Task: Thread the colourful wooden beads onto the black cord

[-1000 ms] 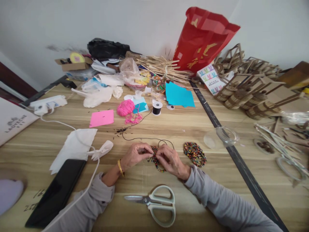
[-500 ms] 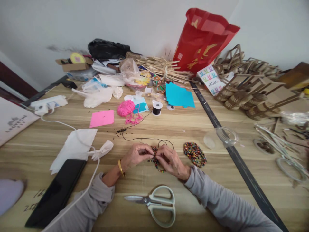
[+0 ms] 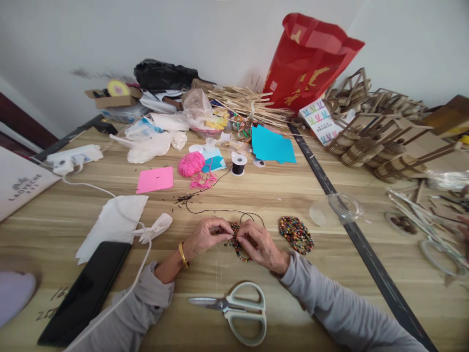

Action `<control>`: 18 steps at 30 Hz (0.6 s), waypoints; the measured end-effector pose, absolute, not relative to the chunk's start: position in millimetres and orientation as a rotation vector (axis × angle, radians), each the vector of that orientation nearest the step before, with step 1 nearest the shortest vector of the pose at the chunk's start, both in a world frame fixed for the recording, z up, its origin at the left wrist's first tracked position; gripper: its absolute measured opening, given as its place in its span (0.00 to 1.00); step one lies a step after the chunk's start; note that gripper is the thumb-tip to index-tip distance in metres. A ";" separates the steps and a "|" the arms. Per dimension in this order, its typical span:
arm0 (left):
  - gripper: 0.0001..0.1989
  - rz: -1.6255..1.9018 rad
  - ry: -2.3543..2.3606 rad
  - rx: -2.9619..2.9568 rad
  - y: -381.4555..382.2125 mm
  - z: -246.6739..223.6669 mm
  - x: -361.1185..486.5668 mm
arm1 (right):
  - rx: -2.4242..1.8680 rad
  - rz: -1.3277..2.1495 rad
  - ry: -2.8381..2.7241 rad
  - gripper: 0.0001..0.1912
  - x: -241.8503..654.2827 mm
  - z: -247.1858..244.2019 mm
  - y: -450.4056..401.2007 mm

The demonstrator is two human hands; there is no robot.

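Observation:
Over a small bunch of multicoloured beads (image 3: 245,257), my left hand (image 3: 209,234) and my right hand (image 3: 258,243) face each other with fingertips close together. Each hand is closed in a pinch on thin black cord (image 3: 212,210), whose held part is mostly hidden by the fingers. The cord loops behind my right hand and runs back towards a white-flanged spool of black cord (image 3: 239,166). To the right of my right hand lies a coiled strand of multicoloured beads (image 3: 296,234). Nearer to me, scissors (image 3: 234,308) with pale handles lie flat, blades pointing left.
A black phone-like slab (image 3: 86,293) and a white cable (image 3: 141,266) lie left. Beyond my hands are short black pieces (image 3: 183,199), a pink card (image 3: 154,180) and pink yarn (image 3: 191,164). A clear coil (image 3: 344,209) and small woven baskets (image 3: 361,149) are right.
My hands keep nearly the same pinch, with only a slight shift of the fingertips. Part of another person's hand has appeared at the right edge.

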State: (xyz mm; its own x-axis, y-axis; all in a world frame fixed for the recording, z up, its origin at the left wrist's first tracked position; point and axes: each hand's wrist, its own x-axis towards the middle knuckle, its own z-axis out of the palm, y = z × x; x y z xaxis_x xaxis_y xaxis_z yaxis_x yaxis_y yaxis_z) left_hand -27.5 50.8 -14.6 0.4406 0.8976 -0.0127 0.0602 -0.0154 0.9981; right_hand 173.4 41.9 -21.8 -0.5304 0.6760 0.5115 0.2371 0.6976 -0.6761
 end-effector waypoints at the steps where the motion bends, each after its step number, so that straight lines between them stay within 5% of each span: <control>1: 0.06 0.837 0.906 1.440 50.7 -14.7 -27.6 | -0.696 0.698 -2.101 0.04 173.5 -22.0 42.0; 18: 0.07 0.819 0.918 1.458 49.8 -12.3 -27.9 | -0.690 0.702 -2.093 0.04 173.0 -22.4 42.1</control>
